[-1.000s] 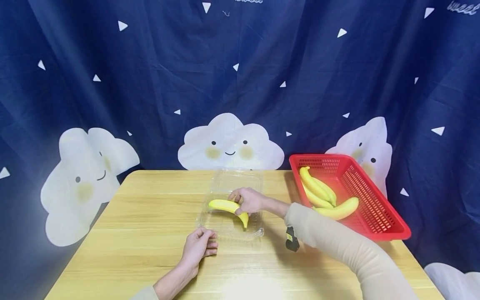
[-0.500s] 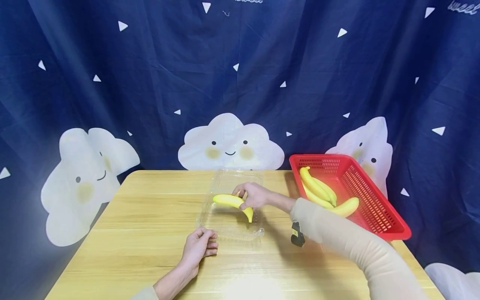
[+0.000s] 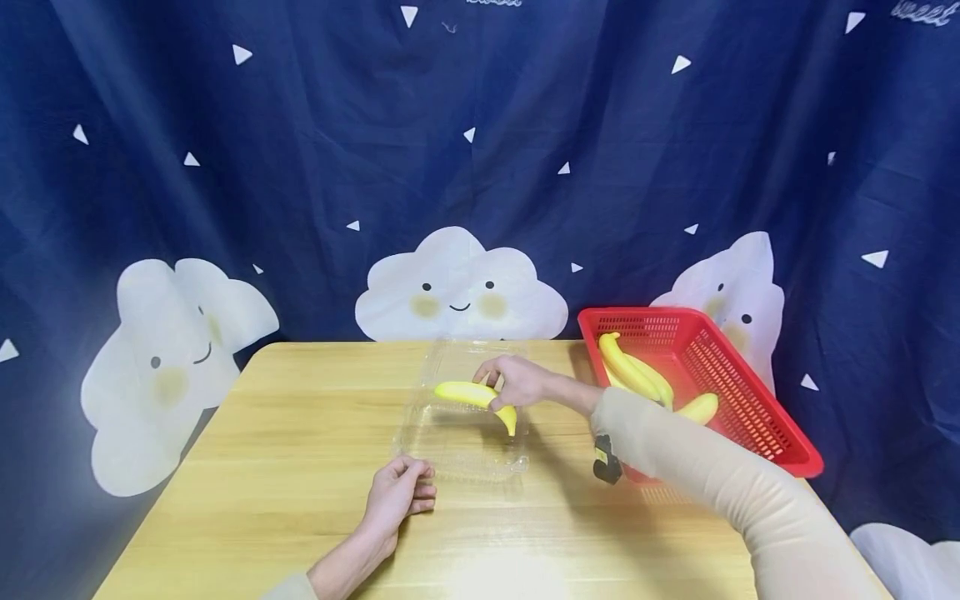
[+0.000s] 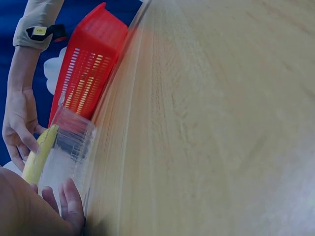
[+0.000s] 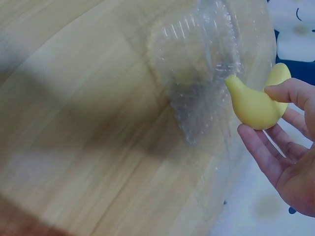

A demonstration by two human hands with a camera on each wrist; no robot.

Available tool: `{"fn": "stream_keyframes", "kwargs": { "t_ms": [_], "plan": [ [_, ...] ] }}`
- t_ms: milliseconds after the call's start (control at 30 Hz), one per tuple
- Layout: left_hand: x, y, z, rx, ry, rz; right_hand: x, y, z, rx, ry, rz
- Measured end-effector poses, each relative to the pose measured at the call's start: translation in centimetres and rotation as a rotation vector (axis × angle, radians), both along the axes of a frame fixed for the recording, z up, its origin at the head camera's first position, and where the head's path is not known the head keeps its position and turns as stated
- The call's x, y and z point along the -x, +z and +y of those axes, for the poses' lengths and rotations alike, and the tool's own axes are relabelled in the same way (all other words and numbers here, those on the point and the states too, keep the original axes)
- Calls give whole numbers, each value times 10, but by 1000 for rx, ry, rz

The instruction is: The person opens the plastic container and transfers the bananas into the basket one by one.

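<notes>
A yellow banana (image 3: 467, 393) is held up over a clear plastic clamshell container (image 3: 465, 467), whose lid lies folded back. My right hand (image 3: 517, 382) grips the banana near its stem end. In the right wrist view the thumb and fingers (image 5: 268, 157) pinch the banana (image 5: 258, 105) from opposite sides. My left hand (image 3: 397, 496) rests on the table at the container's near left corner, fingers loosely bent. In the left wrist view its fingers (image 4: 74, 204) lie beside the clear container (image 4: 74, 142); whether they touch its rim is hard to tell.
To the right stands a red perforated basket (image 3: 750, 408) with several bananas (image 3: 626, 367) inside, partly hidden by my right sleeve (image 3: 697, 475). All of it is on a wooden table (image 3: 300, 433). A blue curtain (image 3: 300, 167) hangs behind the table's far edge.
My right hand has lifted the banana and carried it away from me and slightly to the right above the container. The left hand has stayed where it was.
</notes>
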State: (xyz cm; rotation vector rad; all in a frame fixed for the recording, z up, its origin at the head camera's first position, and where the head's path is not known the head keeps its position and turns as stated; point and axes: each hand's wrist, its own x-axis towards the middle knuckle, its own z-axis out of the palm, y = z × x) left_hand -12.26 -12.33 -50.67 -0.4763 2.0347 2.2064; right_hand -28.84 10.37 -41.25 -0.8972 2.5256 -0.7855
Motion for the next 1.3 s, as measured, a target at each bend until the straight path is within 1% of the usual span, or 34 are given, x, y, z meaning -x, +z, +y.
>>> {"fn": "stream_keyframes", "kwargs": {
  "t_ms": [200,467,733,833,1067,1300],
  "plan": [
    [-1,1,0,-3,5,6,1,10,5,32,-26,-60],
    [1,0,0,-1,1,3,-3,17,15,10,-26,-26],
    [0,1,1,-7,-2,9,-8,26,31,20,-55,-48],
    [-1,1,1,-8,-1,10,-8,29,37,26,-65,-46],
    [-2,1,1,-13,1,9,-5,35,51,57,-64,-7],
    [-2,1,-1,-9,-1,4,-2,43,69,46,-133,16]
  ]
}}
